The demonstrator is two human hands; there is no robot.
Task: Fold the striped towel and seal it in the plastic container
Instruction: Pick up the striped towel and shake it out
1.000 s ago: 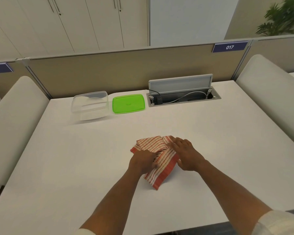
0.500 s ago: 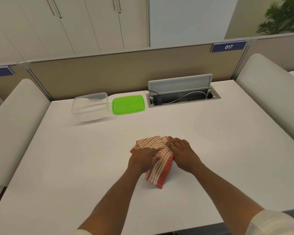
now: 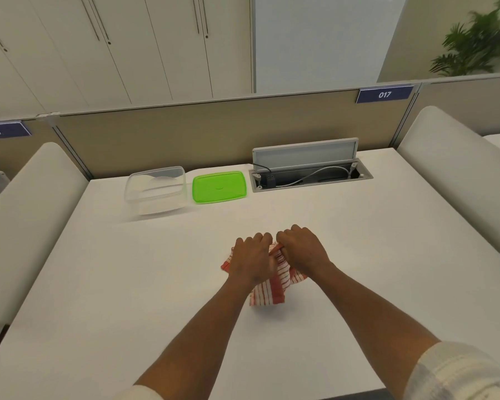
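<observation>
Beyond both hands' [image 3: 253,256] [image 3: 300,249] apparent grip on towel [image 3: 274,284]: container [image 3: 155,189], lid [image 3: 219,186].

Red-and-white striped towel [image 3: 274,287], bright green lid [image 3: 219,186], clear colourless container [image 3: 156,189], white table [image 3: 127,284], beige partition [image 3: 171,140], navy number plate [image 3: 384,94] with white digits
</observation>
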